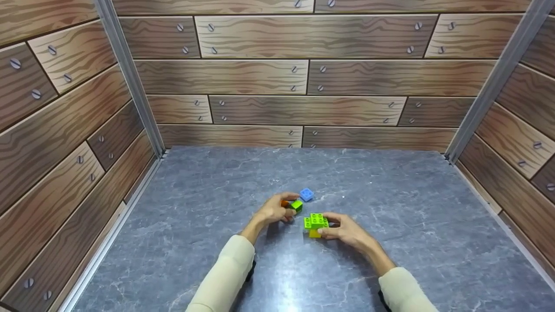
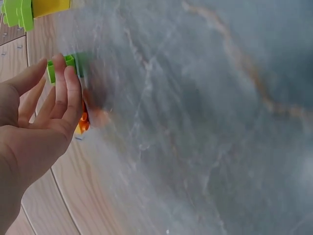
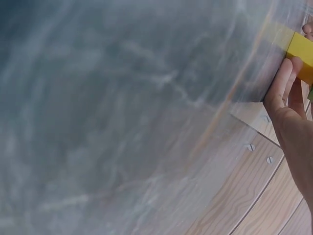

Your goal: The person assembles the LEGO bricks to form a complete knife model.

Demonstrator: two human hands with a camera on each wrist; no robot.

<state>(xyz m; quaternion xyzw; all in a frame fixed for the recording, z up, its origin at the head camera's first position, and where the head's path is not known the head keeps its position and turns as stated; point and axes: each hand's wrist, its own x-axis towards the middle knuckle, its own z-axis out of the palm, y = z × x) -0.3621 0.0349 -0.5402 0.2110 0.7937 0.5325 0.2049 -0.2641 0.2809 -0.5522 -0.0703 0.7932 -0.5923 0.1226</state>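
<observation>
My right hand (image 1: 350,231) grips a small stack of toy building bricks from its right side. Lime-green bricks (image 1: 317,219) form the top of this stack and a yellow brick (image 3: 302,55) its bottom. My left hand (image 1: 274,209) is spread around a loose green brick (image 1: 296,205), fingertips right beside it. In the left wrist view its fingers (image 2: 73,95) are mostly straight and partly cover that green brick (image 2: 52,72). Under the left hand an orange brick (image 2: 84,120) shows, mostly hidden. Just beyond the left fingertips a blue brick (image 1: 306,194) lies on the table.
The grey marbled tabletop (image 1: 208,255) reaches back to a wood-patterned wall (image 1: 303,78). More plank-patterned panels stand at the left and right, with metal posts (image 1: 134,82) in the corners.
</observation>
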